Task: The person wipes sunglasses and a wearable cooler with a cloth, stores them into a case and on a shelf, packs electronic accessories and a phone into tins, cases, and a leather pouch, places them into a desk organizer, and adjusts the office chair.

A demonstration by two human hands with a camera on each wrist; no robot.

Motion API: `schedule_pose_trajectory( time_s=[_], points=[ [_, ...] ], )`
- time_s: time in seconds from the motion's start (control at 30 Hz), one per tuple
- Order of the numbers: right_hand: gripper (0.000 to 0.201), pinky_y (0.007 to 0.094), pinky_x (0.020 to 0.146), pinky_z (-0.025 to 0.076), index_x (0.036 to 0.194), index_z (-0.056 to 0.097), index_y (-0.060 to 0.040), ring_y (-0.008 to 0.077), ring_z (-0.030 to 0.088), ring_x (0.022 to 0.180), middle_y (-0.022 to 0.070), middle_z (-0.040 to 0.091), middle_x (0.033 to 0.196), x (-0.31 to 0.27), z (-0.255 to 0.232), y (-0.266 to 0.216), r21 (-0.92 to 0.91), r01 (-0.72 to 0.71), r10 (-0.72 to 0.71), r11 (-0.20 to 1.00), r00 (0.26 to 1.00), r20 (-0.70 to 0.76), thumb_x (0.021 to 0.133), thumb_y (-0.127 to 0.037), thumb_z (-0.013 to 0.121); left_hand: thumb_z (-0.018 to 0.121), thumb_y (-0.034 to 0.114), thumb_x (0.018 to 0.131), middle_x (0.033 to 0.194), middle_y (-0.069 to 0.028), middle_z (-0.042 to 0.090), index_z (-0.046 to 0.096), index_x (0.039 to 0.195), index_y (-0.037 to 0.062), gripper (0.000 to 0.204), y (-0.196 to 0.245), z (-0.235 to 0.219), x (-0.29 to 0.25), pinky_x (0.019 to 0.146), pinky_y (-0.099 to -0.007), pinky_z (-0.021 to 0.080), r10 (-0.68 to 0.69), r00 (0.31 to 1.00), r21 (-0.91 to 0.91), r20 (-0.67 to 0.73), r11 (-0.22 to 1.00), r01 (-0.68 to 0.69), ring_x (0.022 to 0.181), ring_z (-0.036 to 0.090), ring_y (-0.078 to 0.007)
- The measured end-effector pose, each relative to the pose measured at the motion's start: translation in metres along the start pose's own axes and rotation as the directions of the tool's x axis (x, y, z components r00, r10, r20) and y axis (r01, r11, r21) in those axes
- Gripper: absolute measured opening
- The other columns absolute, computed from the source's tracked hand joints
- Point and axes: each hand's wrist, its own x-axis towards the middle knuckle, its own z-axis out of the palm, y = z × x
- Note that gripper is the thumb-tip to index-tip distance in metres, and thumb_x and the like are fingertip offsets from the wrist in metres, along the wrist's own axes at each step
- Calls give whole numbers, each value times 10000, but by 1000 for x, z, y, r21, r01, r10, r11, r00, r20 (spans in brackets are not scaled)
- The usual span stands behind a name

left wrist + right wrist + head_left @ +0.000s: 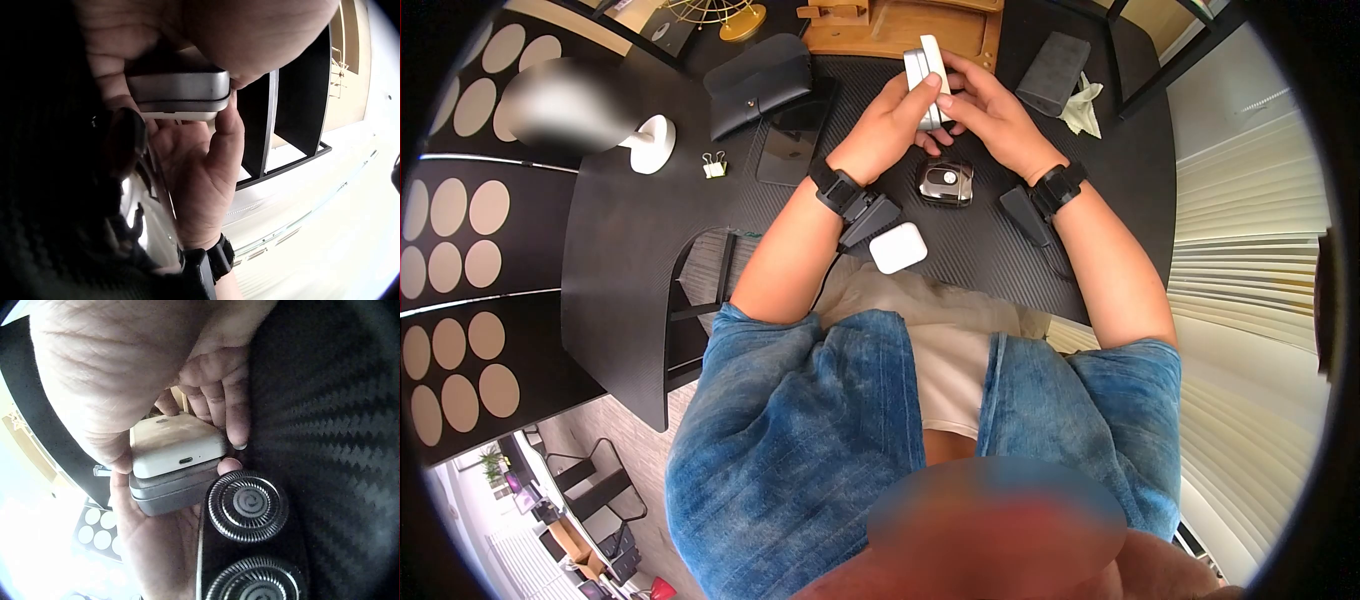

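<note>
Both hands meet over the far middle of the desk, around two flat things pressed face to face. My left hand (882, 130) grips a silver-grey metal tin (181, 87) with rounded corners. Against the tin lies a white rounded slab (178, 440) with a small charging port in its end; my right hand (998, 118) pinches it between thumb and fingers. In the head view the thumbs lie over the near faces of the tin and slab. Just below the hands an electric shaver (945, 183) rests on the desk, its round heads (250, 502) large in the right wrist view.
A white earbud case (898, 248) lies near the desk's front edge. To the left are a binder clip (715, 165), a black pouch (760, 85) and a dark flat tablet (788, 150). A wooden organizer (890, 38) stands behind; a dark grey box (1053, 72) and cloth (1082, 110) lie right.
</note>
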Motion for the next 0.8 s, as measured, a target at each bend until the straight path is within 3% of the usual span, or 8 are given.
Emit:
schedule_pose_trajectory(
  time_s=[0.13, 0.8],
  points=[
    [626, 249, 805, 487, 1474, 356, -39, 118, 596, 985, 88, 589, 1187, 0, 1, -2, 1, 1, -1, 1000, 1000, 4, 960, -262, 635, 376, 487, 1032, 991, -132, 643, 494, 1326, -19, 597, 3, 2, -2, 700, -277, 533, -24, 1000, 21, -9, 999, 24, 814, 628, -160],
    [630, 251, 814, 485, 1477, 345, -28, 123, 595, 991, 90, 578, 1178, 0, 1, -1, -6, 6, -6, 1000, 1000, -3, 963, -254, 631, 394, 470, 1030, 1000, -128, 646, 475, 1352, -22, 594, 3, 2, -1, 700, -279, 537, -25, 1000, 20, -12, 999, 26, 827, 635, -160]
  ],
)
